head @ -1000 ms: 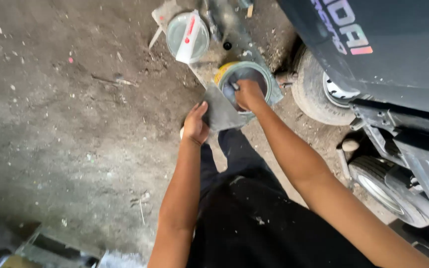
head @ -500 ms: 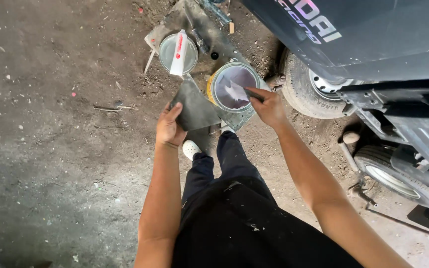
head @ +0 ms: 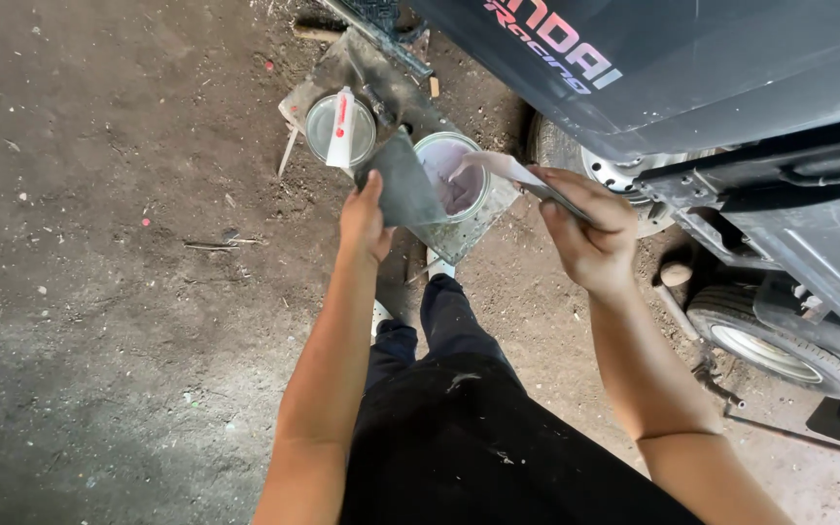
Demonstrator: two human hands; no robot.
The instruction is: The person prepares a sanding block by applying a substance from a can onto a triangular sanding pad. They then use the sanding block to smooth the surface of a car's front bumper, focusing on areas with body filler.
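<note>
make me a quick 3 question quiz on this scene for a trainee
1. True or false: the left hand holds a flat grey plate.
2. What does the right hand hold? A) a scraper loaded with pale filler B) a hammer C) nothing
3. What lies across the lid on the ground?

Key
1. True.
2. A.
3. A white tube with red marks; the open can of pale filler stands beside it.
</note>
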